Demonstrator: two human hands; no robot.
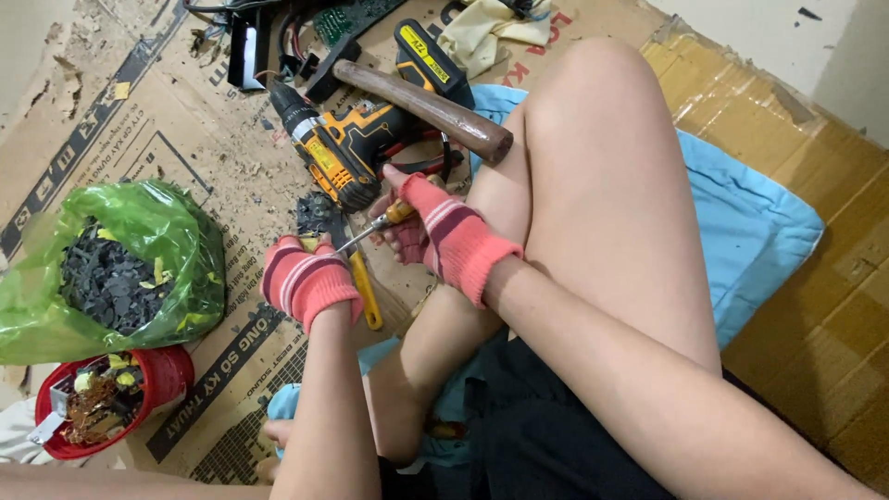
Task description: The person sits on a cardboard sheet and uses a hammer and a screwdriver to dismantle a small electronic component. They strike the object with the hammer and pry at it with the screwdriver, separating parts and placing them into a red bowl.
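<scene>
My right hand (435, 231) grips the stiff, light screwdriver (384, 222) by its handle; my left hand (301, 278) clamps the small hard part (319, 218).

Seated person on cardboard (185, 139). Right hand (444, 231) grips a screwdriver (375, 225); left hand (301, 278) at its 8 o'clock steadies a small part. Drill (338, 148) at 12 o'clock; green bag (120, 264) at 9 o'clock.
</scene>
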